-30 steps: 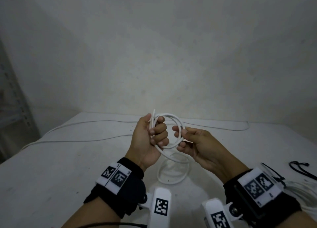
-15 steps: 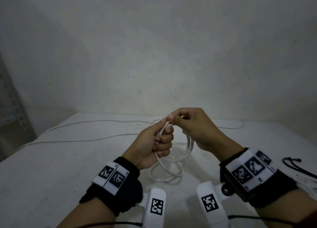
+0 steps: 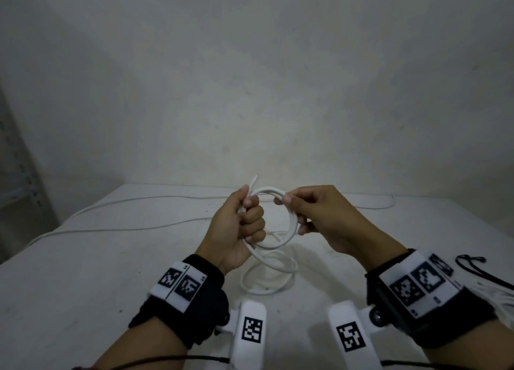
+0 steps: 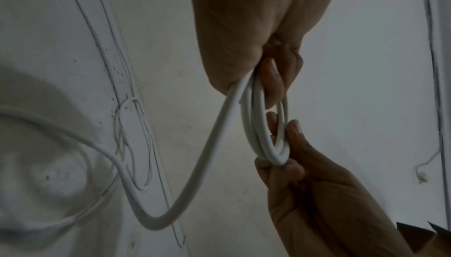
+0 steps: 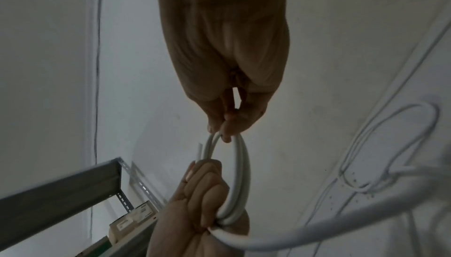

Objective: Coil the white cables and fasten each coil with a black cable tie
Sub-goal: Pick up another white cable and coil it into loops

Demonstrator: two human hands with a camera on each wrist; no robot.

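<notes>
Both hands (image 3: 239, 225) (image 3: 319, 216) grip the white cable (image 3: 290, 225).

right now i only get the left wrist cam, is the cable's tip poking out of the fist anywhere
observer: Yes. In the head view the cable end sticks up out of the top of the left hand, above the coil that both hands hold.
operator: ok is there a tie in sight
observer: A black cable tie lies on the table, to the right of the right hand. Neither hand touches it.
operator: any more cables waiting
observer: A bunch of white cables shows at the right edge of the head view, beside the right wrist, mostly cut off.
</notes>
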